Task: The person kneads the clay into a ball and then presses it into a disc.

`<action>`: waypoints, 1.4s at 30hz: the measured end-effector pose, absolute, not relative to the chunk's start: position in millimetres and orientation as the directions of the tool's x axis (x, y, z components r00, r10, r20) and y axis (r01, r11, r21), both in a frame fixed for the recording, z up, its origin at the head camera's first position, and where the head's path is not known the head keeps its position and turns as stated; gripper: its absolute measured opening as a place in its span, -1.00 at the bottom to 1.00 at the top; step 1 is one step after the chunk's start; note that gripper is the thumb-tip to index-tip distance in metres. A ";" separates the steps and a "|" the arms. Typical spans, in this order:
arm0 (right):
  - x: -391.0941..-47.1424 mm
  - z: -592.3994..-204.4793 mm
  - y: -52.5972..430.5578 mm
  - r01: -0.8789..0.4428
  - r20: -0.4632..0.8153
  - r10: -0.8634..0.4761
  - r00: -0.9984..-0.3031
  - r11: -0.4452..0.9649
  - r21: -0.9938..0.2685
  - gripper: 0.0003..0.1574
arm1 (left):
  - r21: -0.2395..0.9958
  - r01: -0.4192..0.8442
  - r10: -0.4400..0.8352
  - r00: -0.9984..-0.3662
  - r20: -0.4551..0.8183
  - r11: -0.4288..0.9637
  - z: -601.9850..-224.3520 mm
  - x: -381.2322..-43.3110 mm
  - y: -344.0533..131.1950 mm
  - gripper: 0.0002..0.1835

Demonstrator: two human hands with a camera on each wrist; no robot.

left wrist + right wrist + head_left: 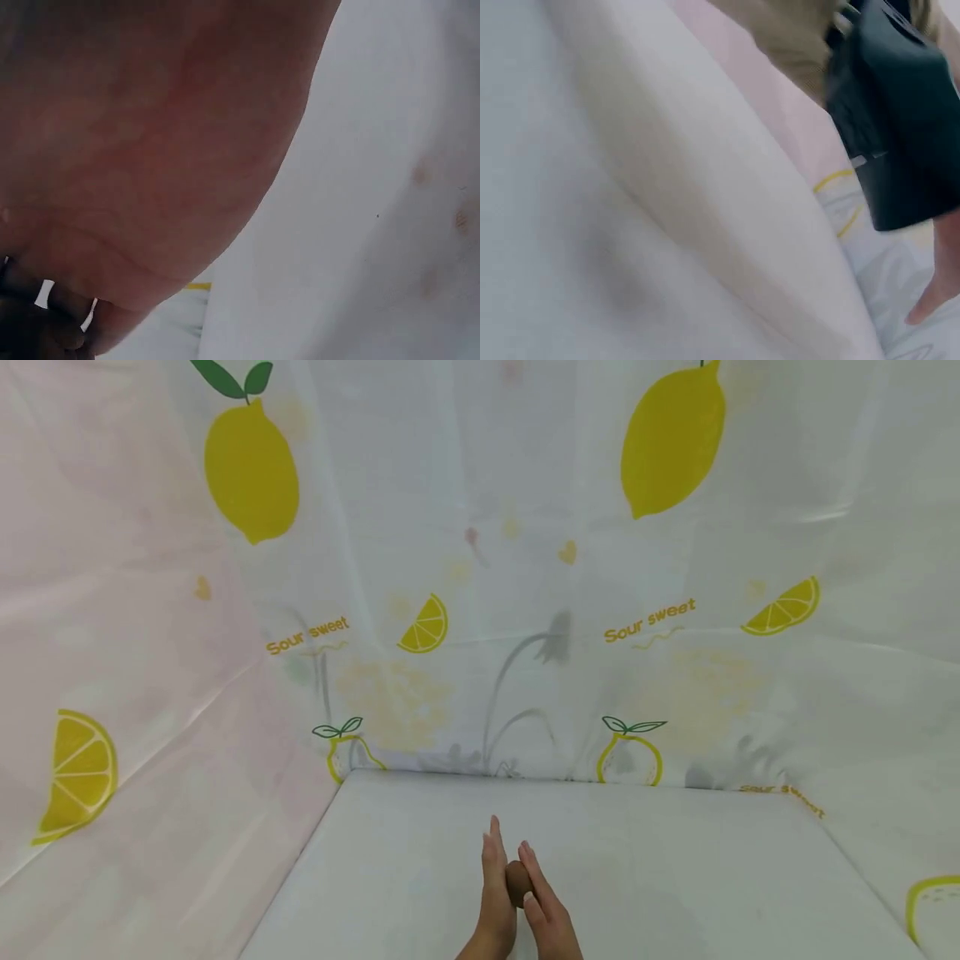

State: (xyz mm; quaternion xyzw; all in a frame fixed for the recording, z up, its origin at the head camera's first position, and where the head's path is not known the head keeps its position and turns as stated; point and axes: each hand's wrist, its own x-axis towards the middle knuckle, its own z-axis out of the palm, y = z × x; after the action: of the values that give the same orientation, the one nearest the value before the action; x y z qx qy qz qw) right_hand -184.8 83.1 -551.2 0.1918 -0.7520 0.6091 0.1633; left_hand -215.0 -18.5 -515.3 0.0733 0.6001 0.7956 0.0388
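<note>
A small brown ball point(518, 883) sits between the two hands in the head view, above the white table. My left hand point(497, 893) is upright on its left side, fingers straight and pointing away. On the ball's other side, my right hand point(551, 917) lies against it with extended fingers, slanting to the left. Its thumb is near the ball's lower edge. In the left wrist view the left palm point(150, 165) fills much of the picture, and the ball cannot be made out. The right wrist view shows a dark wrist-worn device point(900, 120) and part of a hand point(939, 281).
The white table point(390, 860) spreads under and around the hands. A curtain point(465, 468) printed with lemons and lemon slices rises behind it and along both sides. A khaki sleeve point(787, 45) shows in the right wrist view, beside a blurred pale surface.
</note>
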 end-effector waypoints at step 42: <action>-211.7 -526.3 92.4 -0.208 0.201 -0.097 -0.975 0.069 -0.976 -0.18 | 0.953 0.224 0.355 -0.890 0.285 -0.205 -529.5 -214.7 -17.5 -0.32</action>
State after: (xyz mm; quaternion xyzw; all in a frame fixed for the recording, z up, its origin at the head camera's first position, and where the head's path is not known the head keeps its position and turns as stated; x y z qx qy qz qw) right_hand -211.7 92.4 -526.3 0.1046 -0.7299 0.6743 0.0413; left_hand -214.7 -17.5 -529.5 0.2299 0.6288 0.7415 0.0442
